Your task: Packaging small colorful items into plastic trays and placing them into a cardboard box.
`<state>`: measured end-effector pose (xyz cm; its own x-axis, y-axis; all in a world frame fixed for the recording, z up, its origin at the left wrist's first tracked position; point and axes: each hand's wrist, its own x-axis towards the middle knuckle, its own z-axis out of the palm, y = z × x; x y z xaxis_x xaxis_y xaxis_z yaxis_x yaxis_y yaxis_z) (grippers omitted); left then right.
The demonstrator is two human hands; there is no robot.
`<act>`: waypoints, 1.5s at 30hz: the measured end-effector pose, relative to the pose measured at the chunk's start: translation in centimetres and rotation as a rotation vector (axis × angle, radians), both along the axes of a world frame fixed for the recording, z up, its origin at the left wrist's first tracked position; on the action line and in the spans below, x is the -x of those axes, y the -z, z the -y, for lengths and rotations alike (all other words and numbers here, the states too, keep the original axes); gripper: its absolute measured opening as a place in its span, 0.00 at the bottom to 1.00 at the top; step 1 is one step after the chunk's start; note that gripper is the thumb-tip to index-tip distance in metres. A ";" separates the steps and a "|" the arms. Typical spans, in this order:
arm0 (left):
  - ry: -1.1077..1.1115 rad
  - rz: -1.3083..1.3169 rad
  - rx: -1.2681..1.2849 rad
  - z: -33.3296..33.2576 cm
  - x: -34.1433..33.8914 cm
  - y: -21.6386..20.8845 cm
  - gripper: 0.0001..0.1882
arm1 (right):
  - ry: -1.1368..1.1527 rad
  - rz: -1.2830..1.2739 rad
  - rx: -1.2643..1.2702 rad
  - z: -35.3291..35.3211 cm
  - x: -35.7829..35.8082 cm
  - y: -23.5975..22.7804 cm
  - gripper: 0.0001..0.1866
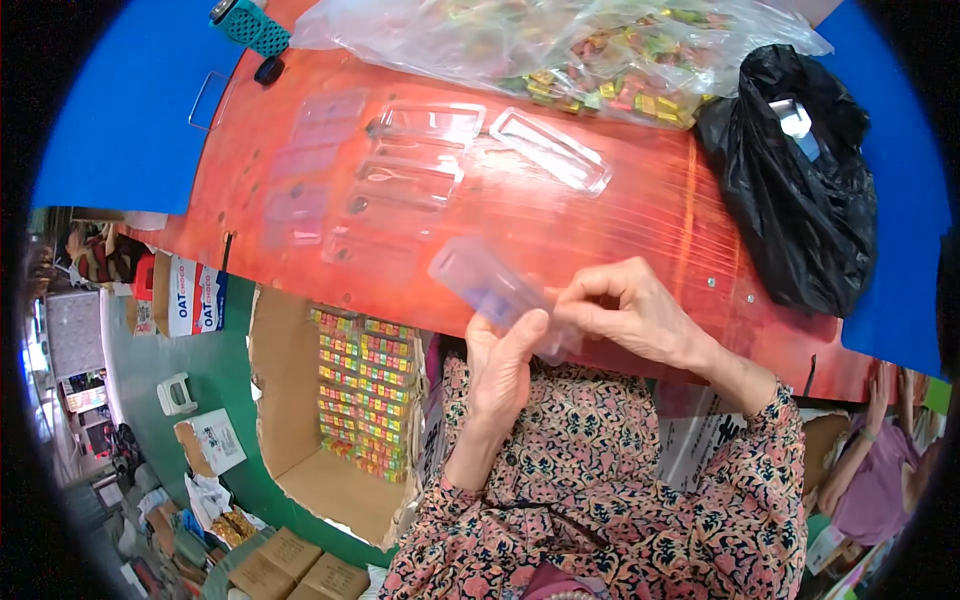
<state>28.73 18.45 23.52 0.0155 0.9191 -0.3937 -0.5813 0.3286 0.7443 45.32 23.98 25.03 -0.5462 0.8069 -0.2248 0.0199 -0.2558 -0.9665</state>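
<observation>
Over the near edge of the red table point(640, 225), my left hand point(497, 375) holds a long, narrow clear plastic case point(470, 275) with its thumb laid along it. My right hand point(640, 310) pinches at the near end of the same case. Slight blur hides what exactly lies between the right fingertips. Beyond my hands, several clear plastic trays point(410, 170) lie in a group on the table, and one more tray point(550, 150) rests to their right. Thin purplish plastic pieces point(300, 210) lie to their left.
A large clear bag point(430, 45) of small colourful packs point(610, 85) covers the far side. At the right slumps a black plastic bag point(790, 190). An open carton point(285, 400) at lower left holds rows of colourful packs point(365, 400). A turquoise bottle point(250, 28) stands far left.
</observation>
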 end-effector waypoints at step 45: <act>-0.157 0.005 0.107 0.3 0.9 0.8 0.21 | 0.084 0.590 -0.927 -0.7 3.2 1.7 0.04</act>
